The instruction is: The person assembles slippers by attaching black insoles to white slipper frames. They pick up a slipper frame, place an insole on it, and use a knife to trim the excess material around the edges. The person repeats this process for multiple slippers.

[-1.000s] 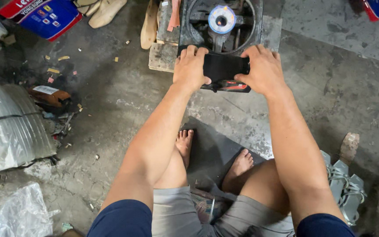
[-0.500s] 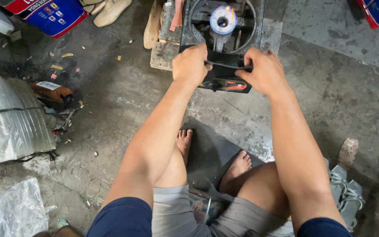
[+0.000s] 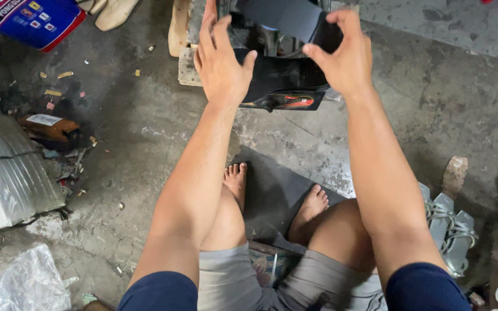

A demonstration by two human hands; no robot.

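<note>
Head view, lower frame first: two bare feet rest on a dark mat [image 3: 272, 190] on the concrete floor [image 3: 145, 144], between the knees. At lower right lies a pair of grey sandals [image 3: 448, 222]; at lower left, one clear plastic bag [image 3: 27, 285], with one silvery corrugated sheet [image 3: 4, 173] above it at the left edge.

Higher up, both arms reach to the top centre. The left hand [image 3: 221, 63] is spread open, fingers straight, palm against the left side of a black curved piece [image 3: 286, 20]. The right hand [image 3: 347, 55] pinches that piece's right edge between thumb and fingers. The two hands are apart, one on each side.

Below them sits one black tool body with a red stripe [image 3: 286, 98], on a wooden block [image 3: 187, 63]. To seat the piece well, I judge both sides should be kept level and pressed evenly.

At upper left lies one blue and red carton [image 3: 33, 20].
</note>
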